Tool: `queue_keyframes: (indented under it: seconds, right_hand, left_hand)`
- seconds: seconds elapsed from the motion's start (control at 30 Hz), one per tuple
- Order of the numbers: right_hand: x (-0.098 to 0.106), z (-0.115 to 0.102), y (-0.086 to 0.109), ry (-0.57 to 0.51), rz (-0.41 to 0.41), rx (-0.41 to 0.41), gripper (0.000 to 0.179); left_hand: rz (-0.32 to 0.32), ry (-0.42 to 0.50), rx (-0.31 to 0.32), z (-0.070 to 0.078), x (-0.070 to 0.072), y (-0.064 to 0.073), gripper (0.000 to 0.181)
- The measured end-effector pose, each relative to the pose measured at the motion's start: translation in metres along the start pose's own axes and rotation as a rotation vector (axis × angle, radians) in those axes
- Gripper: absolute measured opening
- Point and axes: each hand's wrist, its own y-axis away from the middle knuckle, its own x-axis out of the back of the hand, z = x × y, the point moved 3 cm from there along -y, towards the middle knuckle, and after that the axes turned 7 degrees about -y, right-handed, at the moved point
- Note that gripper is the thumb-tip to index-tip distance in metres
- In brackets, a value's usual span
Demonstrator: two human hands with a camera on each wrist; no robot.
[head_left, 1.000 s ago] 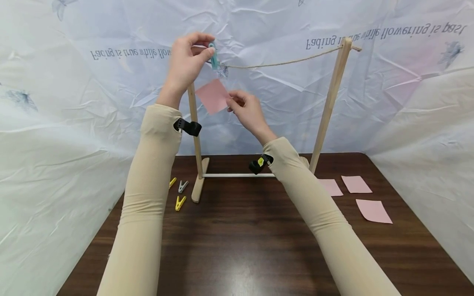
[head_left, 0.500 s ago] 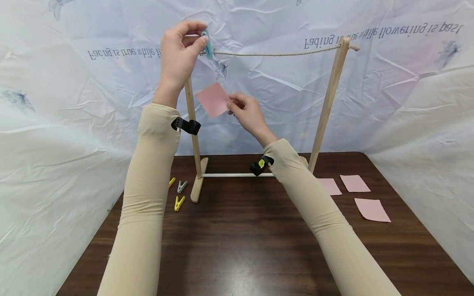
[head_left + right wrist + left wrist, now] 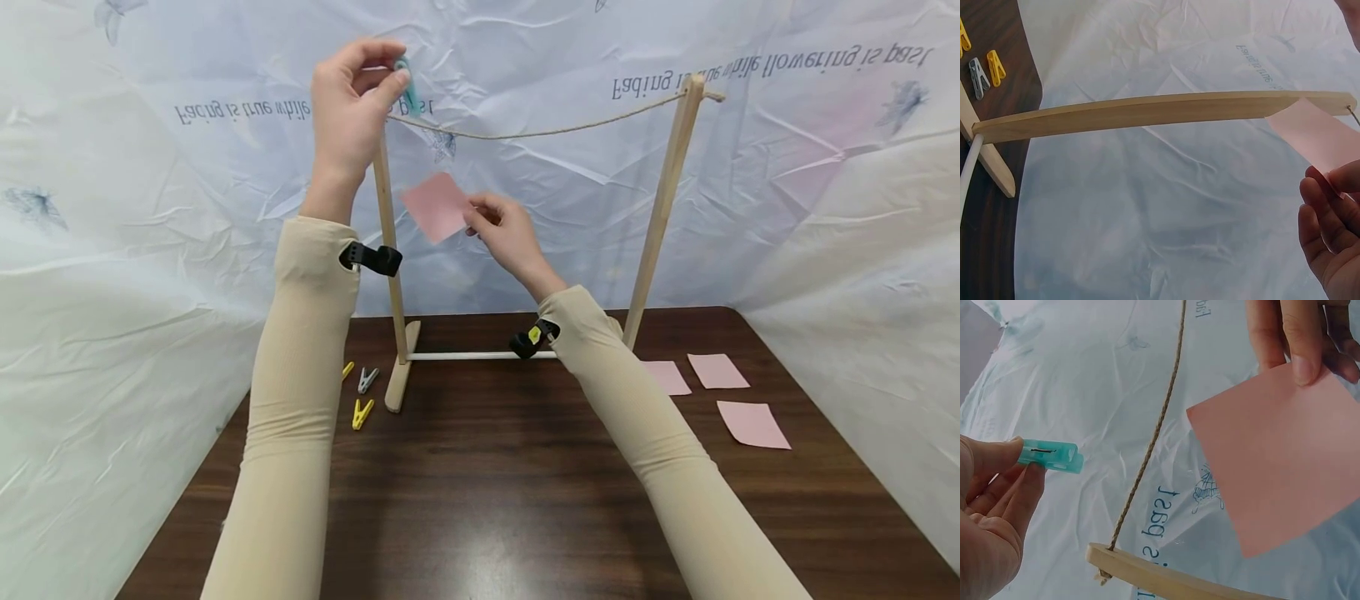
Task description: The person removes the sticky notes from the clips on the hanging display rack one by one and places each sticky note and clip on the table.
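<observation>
My left hand [image 3: 348, 112] is raised at the left end of the rope [image 3: 517, 136], pinching a teal clothespin [image 3: 409, 87] between thumb and fingers. In the left wrist view the clothespin [image 3: 1054, 456] stands apart from the rope [image 3: 1154, 434], its tip pointing toward it. Lower and to the right, my right hand [image 3: 506, 229] pinches a pink paper square [image 3: 437, 208] by one corner. The paper hangs below the rope, tilted like a diamond. In the right wrist view this sheet [image 3: 1316, 134] overlaps the wooden post [image 3: 1166, 114] near its top.
The rope hangs between two wooden posts [image 3: 663, 217] joined low down by a white rod [image 3: 472, 356]. Yellow clothespins [image 3: 362, 414] and a grey one [image 3: 367, 380] lie on the dark table [image 3: 480, 483] at left. Several pink sheets [image 3: 753, 425] lie at right. Printed sheeting [image 3: 847, 242] encloses the back and sides.
My left hand has risen and shifted left with the clothespin, off the rope, which now sags again. My right hand has dropped slightly with the paper.
</observation>
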Motion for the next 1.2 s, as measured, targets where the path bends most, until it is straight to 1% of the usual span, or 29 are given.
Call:
queue_keyframes:
  seconds: [0.13,0.27,0.5,0.67,0.77,0.97,1.13,1.2]
  right_hand:
    - [0.005,0.002,0.002,-0.021,0.014,-0.020,0.030]
    - [0.012,0.003,0.007,-0.040,0.031,-0.028,0.028]
    - [0.033,0.001,0.019,-0.068,0.070,-0.012,0.027]
    - [0.050,0.000,0.029,-0.074,0.102,-0.007,0.024]
    - [0.061,0.000,0.037,-0.077,0.122,0.001,0.024]
    - [0.085,-0.001,0.055,-0.056,0.194,0.008,0.030]
    - [0.104,-0.001,0.069,0.000,0.283,-0.043,0.033]
    - [0.112,-0.001,0.075,-0.001,0.307,-0.051,0.033]
  left_hand:
    - [0.013,0.023,0.022,-0.003,0.008,0.003,0.022]
    - [0.021,0.024,0.042,-0.007,0.019,0.011,0.024]
    - [0.034,-0.048,0.059,-0.016,0.042,0.027,0.028]
    - [0.047,-0.108,0.095,-0.022,0.060,0.038,0.030]
    - [0.065,-0.099,0.119,-0.024,0.070,0.047,0.031]
    - [0.102,-0.064,0.136,-0.026,0.086,0.066,0.030]
    - [0.141,-0.035,0.174,-0.032,0.100,0.077,0.030]
    - [0.153,-0.060,0.197,-0.034,0.106,0.083,0.030]
